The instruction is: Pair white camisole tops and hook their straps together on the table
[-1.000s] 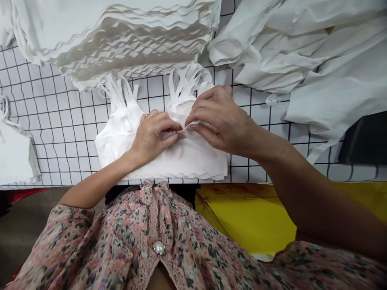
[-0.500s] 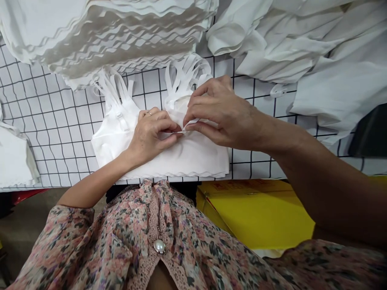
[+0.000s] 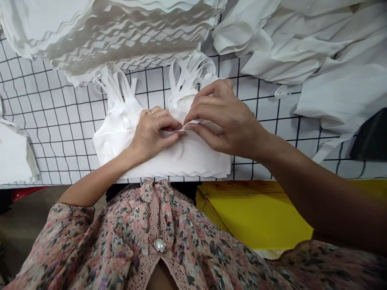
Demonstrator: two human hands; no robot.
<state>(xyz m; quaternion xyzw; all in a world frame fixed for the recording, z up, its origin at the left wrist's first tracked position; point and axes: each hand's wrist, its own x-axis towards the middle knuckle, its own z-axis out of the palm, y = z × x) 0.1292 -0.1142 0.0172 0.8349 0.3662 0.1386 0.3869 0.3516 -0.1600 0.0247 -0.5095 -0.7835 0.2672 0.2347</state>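
A white strappy bra (image 3: 199, 157) lies on top of a small stack, its wavy lower hem towards me. My left hand (image 3: 154, 131), a ring on one finger, pinches the bra's upper edge near the middle. Close beside it, my right hand (image 3: 222, 117) pinches the same edge between thumb and fingers. The fingertips of both hands almost meet, and they hide the exact spot they grip. Thin straps (image 3: 193, 70) fan out beyond my hands, with a strap slider (image 3: 122, 114) visible on the left side.
A tall stack of wavy-edged white garments (image 3: 130, 38) stands at the back left. Loose white garments (image 3: 302, 48) are heaped at the back right, and another pile (image 3: 16, 153) sits far left. A grid-patterned cloth (image 3: 66, 121) covers the table. Below its front edge is a yellow box (image 3: 256, 217).
Both hands keep their pinch on the bra's edge. My right wrist has dipped slightly towards me, and the view has shifted a little.
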